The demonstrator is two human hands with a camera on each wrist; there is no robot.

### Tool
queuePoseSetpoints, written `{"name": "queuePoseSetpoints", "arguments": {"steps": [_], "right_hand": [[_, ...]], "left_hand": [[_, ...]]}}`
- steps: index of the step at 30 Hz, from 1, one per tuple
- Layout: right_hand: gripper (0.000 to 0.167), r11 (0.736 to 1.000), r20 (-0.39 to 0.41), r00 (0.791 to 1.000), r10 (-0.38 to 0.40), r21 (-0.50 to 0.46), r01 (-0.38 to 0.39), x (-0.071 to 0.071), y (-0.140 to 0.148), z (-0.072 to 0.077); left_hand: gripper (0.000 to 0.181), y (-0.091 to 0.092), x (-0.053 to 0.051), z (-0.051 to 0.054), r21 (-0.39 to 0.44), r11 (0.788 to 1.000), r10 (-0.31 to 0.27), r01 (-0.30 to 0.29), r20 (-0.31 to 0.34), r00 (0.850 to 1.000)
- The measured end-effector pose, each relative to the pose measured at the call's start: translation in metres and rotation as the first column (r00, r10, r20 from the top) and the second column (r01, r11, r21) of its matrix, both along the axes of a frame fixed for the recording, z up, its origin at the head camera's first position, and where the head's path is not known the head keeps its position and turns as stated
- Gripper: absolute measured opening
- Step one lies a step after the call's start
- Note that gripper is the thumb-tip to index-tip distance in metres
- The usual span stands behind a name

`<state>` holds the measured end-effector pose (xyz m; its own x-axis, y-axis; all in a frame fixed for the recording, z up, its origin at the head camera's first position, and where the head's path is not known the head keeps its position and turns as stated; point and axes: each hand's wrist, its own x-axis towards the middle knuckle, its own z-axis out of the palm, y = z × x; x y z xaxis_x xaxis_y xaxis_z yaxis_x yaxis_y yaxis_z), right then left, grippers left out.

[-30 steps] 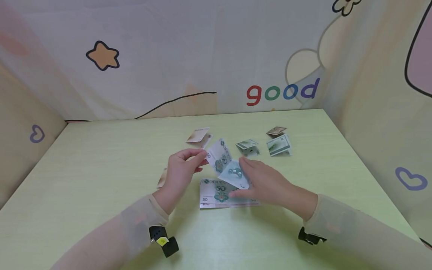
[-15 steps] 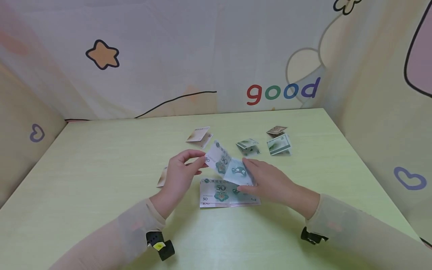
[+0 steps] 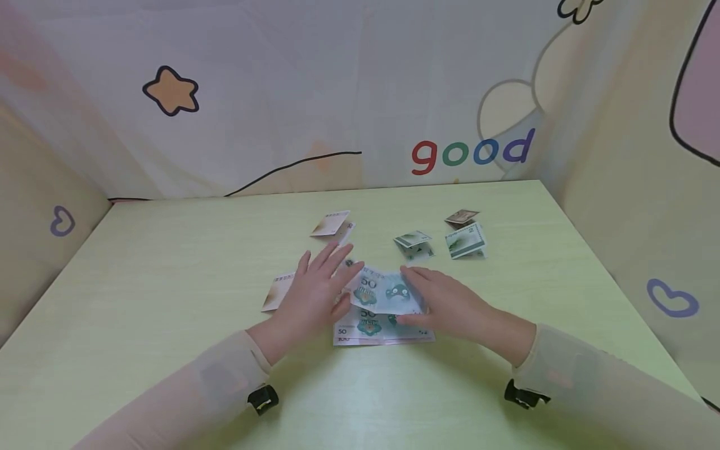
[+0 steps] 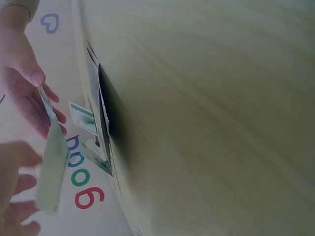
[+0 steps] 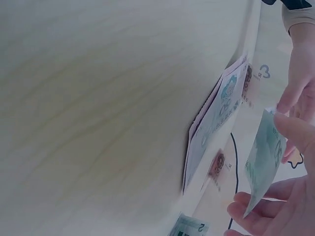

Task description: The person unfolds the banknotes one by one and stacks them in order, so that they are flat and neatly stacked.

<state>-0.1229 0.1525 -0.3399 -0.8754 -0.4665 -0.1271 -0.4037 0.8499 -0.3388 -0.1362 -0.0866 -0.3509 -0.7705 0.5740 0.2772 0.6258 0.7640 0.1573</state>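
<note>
With the right hand (image 3: 452, 305) pinching one end of the note (image 3: 388, 294), the left hand (image 3: 316, 297), spread and gripping nothing, should smooth lightly outward, above the stack (image 3: 351, 336) beneath.

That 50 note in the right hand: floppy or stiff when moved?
The 50 note is probably light and floppy; the left wrist view shows it thin and bent. Pressed flat, it may spring up slightly, as the rightmost green note stands partly open.

Right hand (image 4: 24, 81) pinches a banknote (image 4: 53, 167). Left hand (image 4: 12, 172) blurred, right beside it. Note stack (image 4: 103, 118) on table (image 4: 211, 118), green note (image 4: 82, 117) behind.
</note>
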Motion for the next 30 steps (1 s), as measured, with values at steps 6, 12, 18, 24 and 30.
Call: {"name": "queuePoseSetpoints", "arguments": {"steps": [6, 12, 18, 24, 30], "right_hand": [[0.083, 0.997, -0.012, 0.998, 0.067, -0.025, -0.067, 0.0013, 0.0011, -0.0012], [0.083, 0.993, -0.011, 0.994, 0.112, -0.033, -0.112, 0.0028, 0.0009, -0.0006], [0.084, 0.987, -0.019, 0.989, 0.148, -0.057, -0.149, 0.003, 0.003, -0.0008], [0.083, 0.981, -0.012, 0.984, 0.179, -0.07, -0.179, 0.0027, 0.005, -0.0019], [0.083, 0.982, 0.016, 0.984, 0.177, -0.064, -0.175, 0.0016, 0.0083, -0.0026]], "left_hand": [[0.063, 0.0007, 0.0021, 0.0013, -0.174, 0.979, -0.109, 0.11, 0.012, 0.994], [0.069, 0.0003, -0.0004, 0.0027, -0.235, 0.963, -0.11, 0.13, 0.095, 0.989], [0.074, 0.0027, -0.0024, 0.0003, -0.226, 0.958, -0.146, 0.178, 0.154, 0.977], [0.074, 0.0047, -0.0009, -0.0019, -0.181, 0.96, -0.18, 0.213, 0.182, 0.967], [0.072, 0.0037, 0.0003, -0.0011, -0.12, 0.976, -0.157, 0.182, 0.193, 0.968]]}}
